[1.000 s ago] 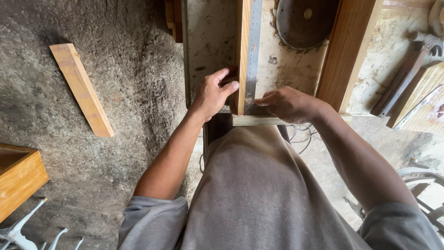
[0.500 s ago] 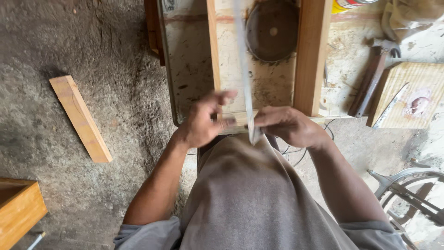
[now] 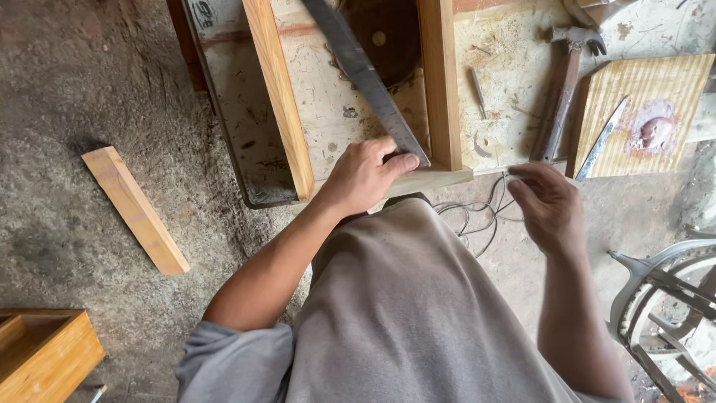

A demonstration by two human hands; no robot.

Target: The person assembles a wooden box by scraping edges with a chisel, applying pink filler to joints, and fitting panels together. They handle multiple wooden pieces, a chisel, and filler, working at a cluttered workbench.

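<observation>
On the workbench [image 3: 514, 97], a metal ruler [image 3: 365, 78] lies slanted between two upright frame rails, over a saw blade [image 3: 384, 30]. Right of the frame [image 3: 441, 82] lies a hammer [image 3: 563, 89], then a board [image 3: 645, 112] near the bench's right edge. A plank [image 3: 134, 209] lies on the floor, left.

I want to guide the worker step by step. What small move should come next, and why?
Probably bring the right hand back onto the metal ruler. Only the left hand presses its near end, and the ruler lies slanted across the wooden frame, so it could slip.
</observation>
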